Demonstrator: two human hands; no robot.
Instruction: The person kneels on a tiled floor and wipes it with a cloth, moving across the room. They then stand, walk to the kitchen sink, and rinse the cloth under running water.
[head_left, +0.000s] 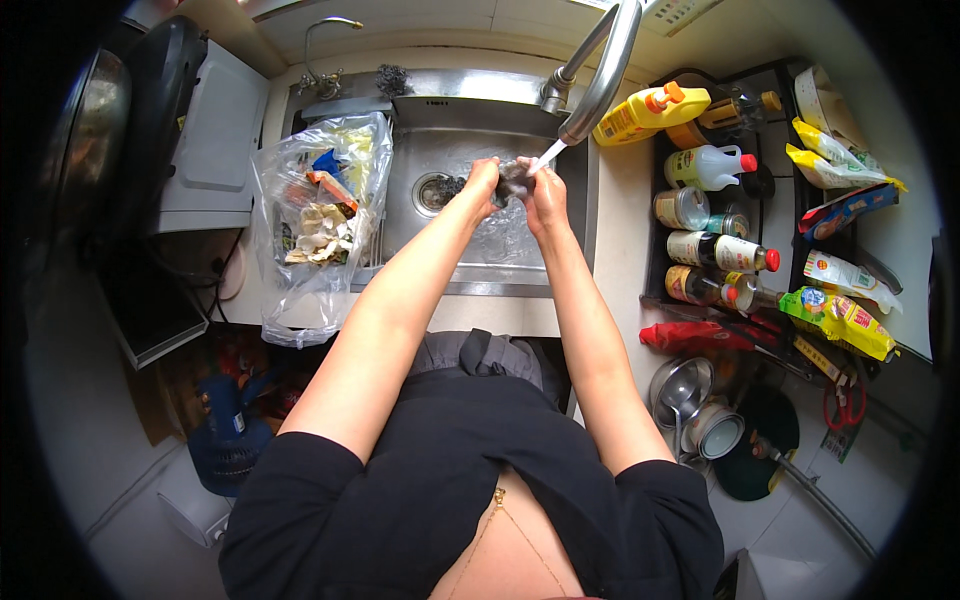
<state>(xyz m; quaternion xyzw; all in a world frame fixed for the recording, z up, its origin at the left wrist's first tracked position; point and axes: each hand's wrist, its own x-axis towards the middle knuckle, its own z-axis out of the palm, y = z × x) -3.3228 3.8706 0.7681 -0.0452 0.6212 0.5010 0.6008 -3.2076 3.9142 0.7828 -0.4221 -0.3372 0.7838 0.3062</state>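
Both my hands are over the stainless steel sink (465, 142), under running water (550, 156) from the curved metal faucet (619, 67). Between them is a dark grey, wet thing (513, 182), perhaps a cloth or scouring pad; fingers and water hide too much to tell. My left hand (484, 180) grips its left side, and my right hand (547, 201) has its right side, right below the stream. To the left of my left hand, a dark, tangled clump (451, 187) sits at the edge of the round drain (429, 196). Water spreads over the sink floor beneath my hands.
A clear plastic bag (277, 292) of scraps and wrappers stands along the sink's left side. Behind it are a small tap (322, 81) and a steel wool scrubber (391, 79). On the right, a yellow detergent bottle (637, 112) and a rack (654, 247) of bottles line the counter.
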